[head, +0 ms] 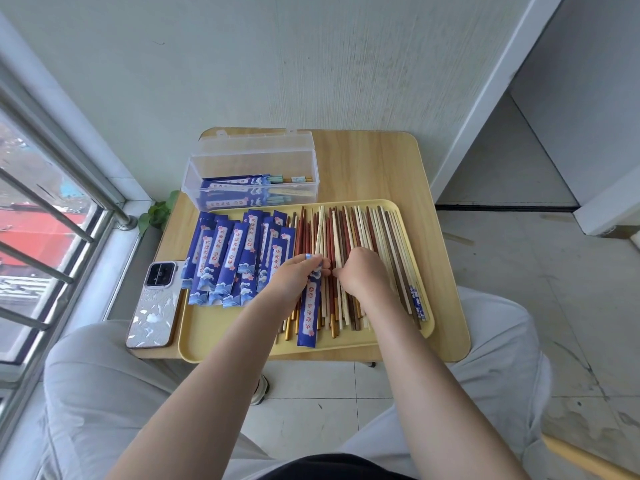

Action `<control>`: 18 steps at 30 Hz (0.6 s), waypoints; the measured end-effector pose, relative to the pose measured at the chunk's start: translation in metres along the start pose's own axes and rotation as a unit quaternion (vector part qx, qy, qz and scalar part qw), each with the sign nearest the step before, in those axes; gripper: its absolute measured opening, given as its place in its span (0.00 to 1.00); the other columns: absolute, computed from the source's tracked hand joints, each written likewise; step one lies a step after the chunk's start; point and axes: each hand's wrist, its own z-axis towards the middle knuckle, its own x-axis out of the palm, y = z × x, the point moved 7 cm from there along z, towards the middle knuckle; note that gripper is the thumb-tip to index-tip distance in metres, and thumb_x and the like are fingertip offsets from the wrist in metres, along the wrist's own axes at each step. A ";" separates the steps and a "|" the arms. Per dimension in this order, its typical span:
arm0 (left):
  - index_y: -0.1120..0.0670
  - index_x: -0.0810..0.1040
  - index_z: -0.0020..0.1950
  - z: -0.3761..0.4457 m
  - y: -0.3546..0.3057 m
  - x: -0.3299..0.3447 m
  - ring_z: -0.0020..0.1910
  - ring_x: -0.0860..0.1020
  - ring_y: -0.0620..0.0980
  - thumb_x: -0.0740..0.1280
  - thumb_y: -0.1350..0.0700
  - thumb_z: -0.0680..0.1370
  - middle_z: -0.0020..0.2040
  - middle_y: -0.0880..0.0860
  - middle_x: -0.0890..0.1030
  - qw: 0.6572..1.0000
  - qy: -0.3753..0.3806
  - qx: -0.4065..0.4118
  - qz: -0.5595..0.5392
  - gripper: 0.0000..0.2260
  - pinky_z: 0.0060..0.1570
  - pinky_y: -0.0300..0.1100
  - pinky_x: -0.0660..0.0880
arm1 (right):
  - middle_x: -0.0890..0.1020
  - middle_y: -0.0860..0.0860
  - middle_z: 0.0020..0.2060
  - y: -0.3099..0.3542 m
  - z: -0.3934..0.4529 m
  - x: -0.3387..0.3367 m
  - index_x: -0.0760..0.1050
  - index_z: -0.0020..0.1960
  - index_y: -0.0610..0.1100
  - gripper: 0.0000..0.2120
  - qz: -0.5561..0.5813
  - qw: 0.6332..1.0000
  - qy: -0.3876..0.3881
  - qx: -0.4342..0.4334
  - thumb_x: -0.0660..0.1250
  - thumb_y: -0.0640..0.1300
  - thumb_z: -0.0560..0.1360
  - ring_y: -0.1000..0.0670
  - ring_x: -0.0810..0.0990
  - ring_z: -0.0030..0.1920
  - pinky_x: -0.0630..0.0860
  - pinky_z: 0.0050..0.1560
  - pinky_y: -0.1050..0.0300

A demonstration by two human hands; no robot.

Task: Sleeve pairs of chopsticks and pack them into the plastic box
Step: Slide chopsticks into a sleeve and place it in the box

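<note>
On the yellow tray (194, 341): loose chopsticks (363, 237), blue sleeves (228, 251) left.
Left hand (294, 275): pinches one sleeve (309, 313).
Right hand (360, 271): fingers curled among chopsticks; grasp unclear.
Plastic box (252, 174): open, behind tray, holding sleeved pairs.
Phone (156, 306): beside tray.

Sleeve at left fingertips: blue paper chopstick sleeve (309, 311), white wave print, red characters.
Chopsticks under right fingers: loose wooden chopsticks (349, 237), cream, red-brown, dark brown.
Tray: pale yellow plastic tray (221, 341).
</note>
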 end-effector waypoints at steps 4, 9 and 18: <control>0.56 0.81 0.49 0.001 0.002 -0.002 0.59 0.81 0.54 0.62 0.53 0.83 0.57 0.57 0.83 1.000 -0.004 -0.004 0.016 0.10 0.65 0.52 0.73 | 0.78 0.48 0.36 -0.007 0.004 -0.003 0.77 0.45 0.42 0.08 0.053 0.998 0.017 0.010 0.68 0.46 0.79 0.49 0.77 0.34 0.69 0.32 0.58; 0.59 0.80 0.56 0.003 -0.004 -0.004 0.56 0.81 0.51 0.61 0.54 0.84 0.62 0.59 0.81 0.999 0.017 -0.001 -0.047 0.11 0.58 0.48 0.76 | 0.84 0.48 0.34 -0.005 -0.005 -0.016 0.80 0.48 0.45 0.08 0.216 0.972 0.085 -0.043 0.64 0.45 0.81 0.50 0.78 0.31 0.78 0.36 0.53; 0.58 0.83 0.51 -0.001 -0.040 -0.016 0.49 0.79 0.55 0.62 0.53 0.84 0.50 0.58 0.82 0.987 0.008 0.095 -0.132 0.13 0.58 0.55 0.77 | 0.83 0.57 0.33 0.020 -0.021 -0.022 0.83 0.52 0.47 0.08 0.315 0.925 0.186 -0.099 0.66 0.48 0.81 0.58 0.79 0.37 0.74 0.45 0.57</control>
